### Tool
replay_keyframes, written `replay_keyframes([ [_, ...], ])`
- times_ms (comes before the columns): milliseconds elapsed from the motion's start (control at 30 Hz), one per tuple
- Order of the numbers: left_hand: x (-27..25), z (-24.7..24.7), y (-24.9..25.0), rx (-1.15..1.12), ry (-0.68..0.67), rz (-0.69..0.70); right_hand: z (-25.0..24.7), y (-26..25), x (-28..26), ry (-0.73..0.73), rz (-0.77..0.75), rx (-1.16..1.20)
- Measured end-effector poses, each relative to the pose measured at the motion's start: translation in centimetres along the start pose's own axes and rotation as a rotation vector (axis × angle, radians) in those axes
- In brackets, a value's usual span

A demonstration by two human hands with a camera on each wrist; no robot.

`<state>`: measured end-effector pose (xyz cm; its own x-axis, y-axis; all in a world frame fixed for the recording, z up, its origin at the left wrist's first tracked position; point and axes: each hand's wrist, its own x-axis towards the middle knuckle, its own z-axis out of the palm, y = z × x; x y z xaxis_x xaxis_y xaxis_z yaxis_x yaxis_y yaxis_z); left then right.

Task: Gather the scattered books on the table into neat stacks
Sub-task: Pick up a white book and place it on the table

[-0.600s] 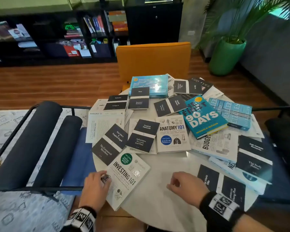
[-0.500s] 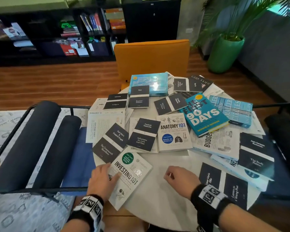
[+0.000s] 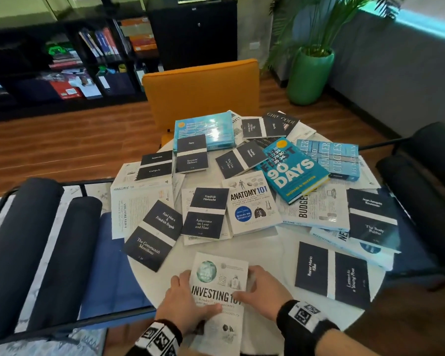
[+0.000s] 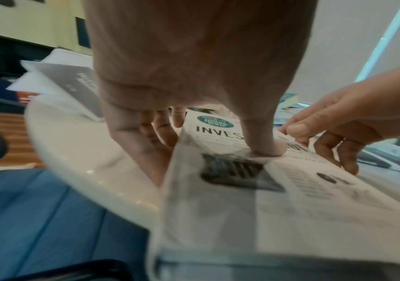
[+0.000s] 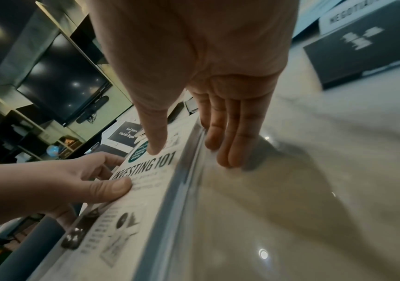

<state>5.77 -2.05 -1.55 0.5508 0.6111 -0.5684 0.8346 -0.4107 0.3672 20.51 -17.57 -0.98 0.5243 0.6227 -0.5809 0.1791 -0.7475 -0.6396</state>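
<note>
- Head view: at the bottom centre of the frame, two hands frame the white Investing 101 book (image 3: 220, 286) at the near edge of the round white table (image 3: 267, 245), its lower end overhanging the rim.
- The left hand (image 3: 188, 301) grips the book's left edge, thumb pressed on the cover and fingers reaching down its side, as the left wrist view shows.
- The right hand (image 3: 263, 291) holds the right edge: thumb flat on the cover, fingers nearly straight along the spine side and touching the tabletop, as the right wrist view shows.
- The other books lie scattered across the middle and upper part of the frame, many overlapping: Anatomy 101 (image 3: 252, 201) at centre, The Communist Manifesto (image 3: 153, 235) left of centre, the blue 90 Days book (image 3: 292, 170) right of centre.
- Judged step: squaring up the first book as the base of a stack; no stack is formed yet, so the task looks barely begun.
- The next move likely calls for setting this book square on the bare patch of table, then freeing a hand to draw in a same-sized white title such as Anatomy 101.
</note>
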Motion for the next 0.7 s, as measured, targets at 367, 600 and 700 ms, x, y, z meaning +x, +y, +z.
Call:
replay_keyframes([
  [367,0.2,3.3,6.2,-0.153,-0.021,0.181,-4.6,3.4,0.8,0.155,0.101,0.037],
  [600,1.0,3.4,6.9,-0.241,-0.021,0.181,-6.2,3.5,1.9,0.135,0.125,0.043],
  [700,1.9,2.1,7.0,-0.13,0.038,0.146,-7.0,2.7,2.4,0.17,0.19,0.016],
])
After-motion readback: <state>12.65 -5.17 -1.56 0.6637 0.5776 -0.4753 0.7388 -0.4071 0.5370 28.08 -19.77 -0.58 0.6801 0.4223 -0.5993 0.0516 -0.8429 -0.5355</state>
